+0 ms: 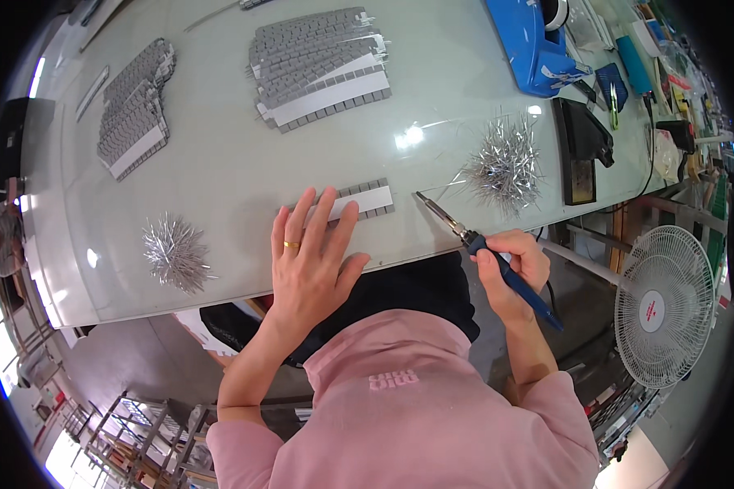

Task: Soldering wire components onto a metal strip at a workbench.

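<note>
Left hand point(310, 257) flat, fingers spread, palm down on the desk point(220, 163), fingertips pressing the near end of a grey-and-white strip point(365, 200); gold ring on one finger. Hand isn't closed on anything, just pinning the strip, which lies flat at the near desk edge and runs out to the right past the fingertips

Right hand point(510, 265) clamped around the blue handle of a soldering iron point(481, 248), pen-style grip. Metal tip points up and to the left, ending just right of the strip's far end; can't tell whether the tip touches the desk. Cord trails back from the handle past the wrist

Around the hands:
- pile of loose shiny metal wire pieces point(504, 167) just beyond the right hand
- second, smaller shiny pile point(174, 251) left of the left hand, near the desk edge
- big stack of the same grey-and-white strips point(318, 67) well beyond the left hand
- another strip stack point(134, 110) far to the left of that
- black stand point(583, 147) beyond and right of the right hand
- blue box point(534, 41) further out past the stand, at the far end of the desk
- white fan point(665, 306) off the desk, right of the right hand

Person wears a pink top, both forearms bare
</note>
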`<state>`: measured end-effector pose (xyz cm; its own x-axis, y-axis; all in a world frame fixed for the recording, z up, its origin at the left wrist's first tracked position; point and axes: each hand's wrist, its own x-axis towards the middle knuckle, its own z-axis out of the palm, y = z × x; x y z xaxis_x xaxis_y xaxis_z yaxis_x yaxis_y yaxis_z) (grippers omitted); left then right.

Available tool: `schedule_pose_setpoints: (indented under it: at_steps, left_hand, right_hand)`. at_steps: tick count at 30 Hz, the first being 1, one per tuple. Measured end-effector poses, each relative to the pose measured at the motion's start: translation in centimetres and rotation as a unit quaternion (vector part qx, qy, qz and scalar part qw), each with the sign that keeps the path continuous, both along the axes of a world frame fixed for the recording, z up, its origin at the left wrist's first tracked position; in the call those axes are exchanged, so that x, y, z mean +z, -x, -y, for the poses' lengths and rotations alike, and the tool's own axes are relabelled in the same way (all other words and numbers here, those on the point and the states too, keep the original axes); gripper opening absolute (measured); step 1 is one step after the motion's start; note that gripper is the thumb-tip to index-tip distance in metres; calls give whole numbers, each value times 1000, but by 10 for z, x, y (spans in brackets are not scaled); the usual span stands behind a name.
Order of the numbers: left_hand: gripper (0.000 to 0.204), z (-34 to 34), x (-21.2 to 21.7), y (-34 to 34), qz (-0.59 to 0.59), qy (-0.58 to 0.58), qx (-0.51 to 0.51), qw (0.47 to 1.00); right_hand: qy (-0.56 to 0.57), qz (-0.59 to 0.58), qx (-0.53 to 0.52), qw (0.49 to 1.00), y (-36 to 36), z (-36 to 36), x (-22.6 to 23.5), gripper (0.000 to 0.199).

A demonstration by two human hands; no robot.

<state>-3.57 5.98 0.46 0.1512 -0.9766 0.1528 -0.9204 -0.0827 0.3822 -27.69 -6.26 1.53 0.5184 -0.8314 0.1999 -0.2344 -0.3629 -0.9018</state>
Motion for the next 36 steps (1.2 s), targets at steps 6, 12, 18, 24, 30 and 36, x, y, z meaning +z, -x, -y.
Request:
schedule_pose_setpoints:
  at_steps: [6,12,18,24,30,36]
  left_hand:
    - [54,5,-3,-2,35,8,2,999]
    - [52,10,-3,0,42,3,-9,999]
    - [50,11,-3,0,44,1,-25,999]
    - [51,12,-3,0,45,-2,-29,999]
    - [54,11,-2,0,26,-5,-39,999]
    - [53,10,-2,2,15,-4,-43,999]
  right_hand:
    - [-56,-2,-28,998,-8,6,5,14]
    - [-97,12,-35,995,-7,10,1,13]
    - [-167,44,-50,984,-8,13,2,12]
    - [-156,33,-38,987,-8,16,4,12]
    - [-101,-9,-24,995,-9,16,9,14]
    - [-12,-47,6,999,-12,17,21,13]
